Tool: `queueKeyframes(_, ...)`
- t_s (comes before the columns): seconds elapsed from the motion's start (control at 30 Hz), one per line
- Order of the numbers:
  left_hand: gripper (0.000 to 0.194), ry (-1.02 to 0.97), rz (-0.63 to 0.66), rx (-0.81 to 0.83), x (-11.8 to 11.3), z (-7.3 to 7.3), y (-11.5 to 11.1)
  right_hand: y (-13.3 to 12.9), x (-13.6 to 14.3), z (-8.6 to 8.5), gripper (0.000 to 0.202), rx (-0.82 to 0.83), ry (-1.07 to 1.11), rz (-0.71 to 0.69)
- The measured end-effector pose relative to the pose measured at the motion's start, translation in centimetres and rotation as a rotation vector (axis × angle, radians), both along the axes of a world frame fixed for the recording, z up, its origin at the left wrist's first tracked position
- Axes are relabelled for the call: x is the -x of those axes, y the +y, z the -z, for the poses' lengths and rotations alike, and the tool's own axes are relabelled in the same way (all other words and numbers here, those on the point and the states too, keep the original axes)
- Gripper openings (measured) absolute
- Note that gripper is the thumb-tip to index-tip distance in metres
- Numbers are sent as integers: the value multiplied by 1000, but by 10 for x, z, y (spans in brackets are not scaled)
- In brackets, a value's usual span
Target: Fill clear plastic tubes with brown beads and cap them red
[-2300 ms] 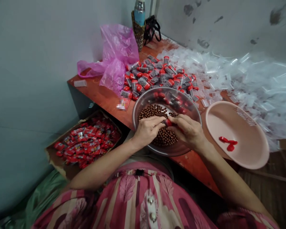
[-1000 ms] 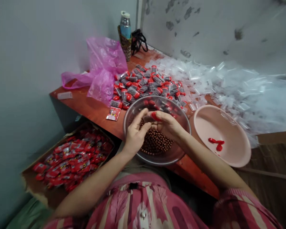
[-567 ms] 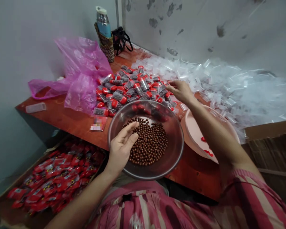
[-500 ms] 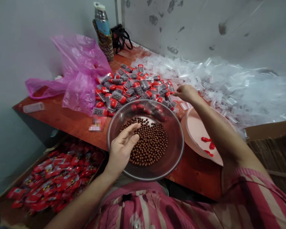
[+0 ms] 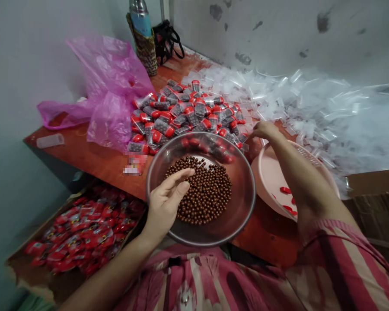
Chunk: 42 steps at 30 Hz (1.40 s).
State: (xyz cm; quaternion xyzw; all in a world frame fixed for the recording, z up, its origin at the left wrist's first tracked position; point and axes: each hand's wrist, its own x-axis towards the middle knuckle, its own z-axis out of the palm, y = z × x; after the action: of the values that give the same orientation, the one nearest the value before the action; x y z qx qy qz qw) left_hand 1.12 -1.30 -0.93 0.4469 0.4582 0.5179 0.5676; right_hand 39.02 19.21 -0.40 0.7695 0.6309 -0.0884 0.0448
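A metal bowl (image 5: 243, 207) holds many small brown balls (image 5: 207, 194). Over its left side hovers my left hand (image 5: 168, 198), thumb and fingers apart, with nothing visible between them. Beyond the bowl's right rim, my right hand (image 5: 265, 129) reaches down beside clear empty tubes (image 5: 278, 103); its fingertips are bent together, and what they hold, if anything, is too small to make out. Left of that hand lies a heap of filled tubes with red caps (image 5: 181, 114). Under my right forearm stands a pink basin (image 5: 272, 185) with a few red caps (image 5: 285, 190) in it.
A pink plastic bag (image 5: 110, 95) lies at the left, near a single tube (image 5: 50, 141) and a small red packet (image 5: 136, 164). A bottle (image 5: 141, 21) in a woven holder stands behind. Below the table's left edge, a carton holds red packets (image 5: 84, 233). Cardboard (image 5: 376, 183) is at the right.
The view has shifted slightly, so the table's contents sit a little differently. My right hand has moved slightly nearer the basin's far rim; my left hand keeps its pose over the bowl.
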Motion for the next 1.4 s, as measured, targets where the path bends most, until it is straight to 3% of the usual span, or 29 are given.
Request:
queueKeyframes(0.07, 25, -52, -59, -41, -2, -1, -1, -13, 16, -11, 27, -120, 103, -34)
queueKeyframes(0.1, 24, -76, -85, -55, -3, -1, -2, -22, 28, -16, 29, -204, 207, -116)
queueKeyframes(0.17, 23, -104, -119, -73, -5, -2, -2, -44, 59, -24, 29, -323, 377, -413)
queueKeyframes(0.23, 23, -109, -143, -90, -5, -2, -3, -65, 95, -26, 26, -292, 315, -735)
queueKeyframes(0.3, 22, -119, -162, -122, -5, -1, -2, -81, 128, -22, 22, -189, 87, -914)
queueKeyframes(0.4, 21, -143, -177, -170, -5, 1, -3, -92, 163, -7, 26, -58, -212, -975)
queueKeyframes(0.53, 23, -138, -192, -211, -5, 3, -4, -91, 179, 13, 33, -6, -363, -983)
queueKeyframes(0.67, 23, -148, -189, -228, -4, 3, -3, -91, 193, 25, 29, 7, -274, -1038)
queueKeyframes(0.77, 21, -168, -197, -250, -4, 3, -2, -93, 213, 33, 27, 19, -75, -1083)
queueKeyframes(0.93, 23, -148, -228, -244, -3, 4, -3, -97, 232, 39, 29, 83, 495, -1005)
queueKeyframes(1.17, 37, -111, -202, -162, -5, 9, 2, -121, 205, -5, 38, 299, 1285, -443)
queueKeyframes(1.27, 51, -106, -60, -36, -8, 15, 8, -136, 198, -19, 34, 241, 1428, -344)
queueKeyframes(1.4, 46, -127, 89, 23, -12, 21, 12, -152, 195, -26, 37, 141, 1431, -348)
